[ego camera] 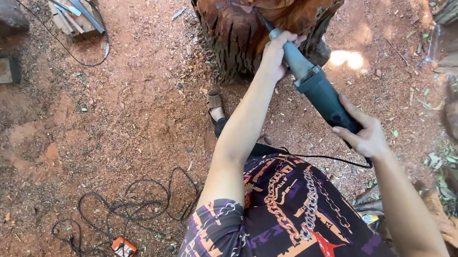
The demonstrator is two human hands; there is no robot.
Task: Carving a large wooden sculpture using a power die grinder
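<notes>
Several black cables (135,203) and an orange plug block (123,248) lie on the sawdust-covered ground (97,119) at the left, while further right the left hand (277,55) is wrapped around the grey neck of a long power carving tool (315,88) and the right hand (364,134) is closed around its dark rear body, its tip pressed against the reddish tree stump (240,19). Judging by the grooved, freshly cut surface and the heavy sawdust, much shaping is done, but the upper stump is cut off by the frame, so what remains is hard to tell, and the cutting bit is too small to make out.
</notes>
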